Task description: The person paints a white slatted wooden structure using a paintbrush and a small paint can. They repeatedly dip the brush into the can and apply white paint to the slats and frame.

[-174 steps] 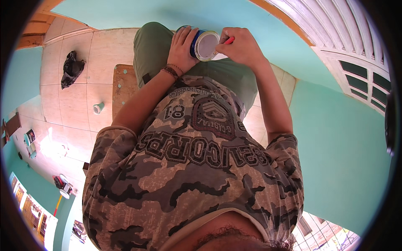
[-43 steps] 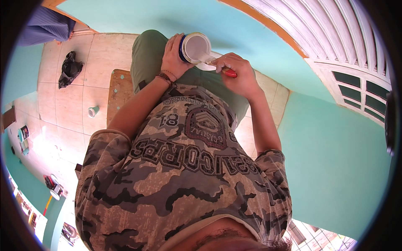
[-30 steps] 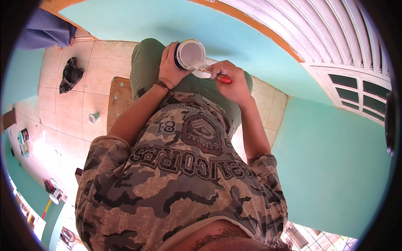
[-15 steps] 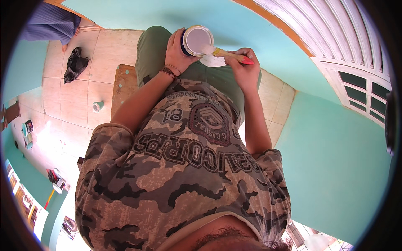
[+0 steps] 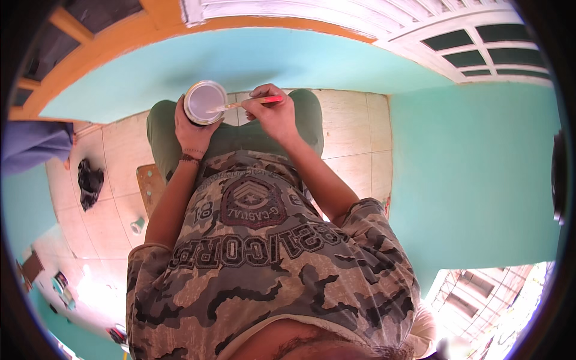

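Note:
My left hand [image 5: 192,131] is wrapped round the side of an open paint can [image 5: 206,86], tilted so that its mouth and the pale paint inside show. A paintbrush [image 5: 235,105] with a wooden handle and a red end is gripped in the fingers of my right hand [image 5: 271,113]. Its bristles reach into the can, over or in the paint; whether they touch it I cannot tell. Both hands are above my lap, in front of my green trousers [image 5: 306,120].
A turquoise wall [image 5: 288,60] with white louvred shutters and an orange frame rises ahead. Another turquoise wall [image 5: 474,180] stands at right. On the tiled floor at left lie a black plastic bag [image 5: 90,183] and a small cup [image 5: 137,226]. A person in blue cloth [image 5: 36,144] is at far left.
The view has swung, so the scene has shifted left and down. The brush bristles, at the can's rim before, are now inside its mouth. Both hands keep their hold.

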A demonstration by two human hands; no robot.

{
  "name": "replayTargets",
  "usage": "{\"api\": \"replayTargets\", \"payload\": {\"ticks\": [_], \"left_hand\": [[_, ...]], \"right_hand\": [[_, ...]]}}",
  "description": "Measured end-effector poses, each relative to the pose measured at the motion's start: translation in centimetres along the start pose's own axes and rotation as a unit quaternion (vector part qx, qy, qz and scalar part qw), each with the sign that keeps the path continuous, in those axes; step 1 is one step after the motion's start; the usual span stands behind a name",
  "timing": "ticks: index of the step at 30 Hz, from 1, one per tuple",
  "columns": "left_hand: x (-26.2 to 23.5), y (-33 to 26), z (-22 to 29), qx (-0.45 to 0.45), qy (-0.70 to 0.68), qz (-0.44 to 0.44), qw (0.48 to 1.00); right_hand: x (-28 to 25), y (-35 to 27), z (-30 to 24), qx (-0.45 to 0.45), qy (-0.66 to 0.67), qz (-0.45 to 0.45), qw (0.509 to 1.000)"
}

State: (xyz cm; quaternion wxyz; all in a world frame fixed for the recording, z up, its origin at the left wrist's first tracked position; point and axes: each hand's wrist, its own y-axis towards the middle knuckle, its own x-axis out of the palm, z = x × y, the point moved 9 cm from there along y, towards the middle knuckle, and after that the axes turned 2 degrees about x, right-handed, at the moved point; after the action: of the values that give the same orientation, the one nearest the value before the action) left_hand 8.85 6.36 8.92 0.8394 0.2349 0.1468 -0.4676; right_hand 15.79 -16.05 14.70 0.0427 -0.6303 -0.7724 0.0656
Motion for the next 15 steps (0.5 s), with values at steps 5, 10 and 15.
{"api": "replayTargets", "payload": {"ticks": [5, 10, 15], "left_hand": [[0.4, 0.2, 0.3, 0.009, -0.002, -0.024, 1.000], [-0.3, 0.0, 0.4, 0.007, 0.022, -0.010, 1.000], [-1.3, 0.1, -0.3, -0.008, 0.027, 0.010, 1.000]], "right_hand": [[1.3, -0.2, -0.4, 0.020, 0.060, 0.038, 0.997], [-0.2, -0.6, 0.4, 0.061, 0.039, 0.065, 0.995], [-6.5, -1.4, -0.7, -0.018, 0.211, 0.169, 0.963]]}}
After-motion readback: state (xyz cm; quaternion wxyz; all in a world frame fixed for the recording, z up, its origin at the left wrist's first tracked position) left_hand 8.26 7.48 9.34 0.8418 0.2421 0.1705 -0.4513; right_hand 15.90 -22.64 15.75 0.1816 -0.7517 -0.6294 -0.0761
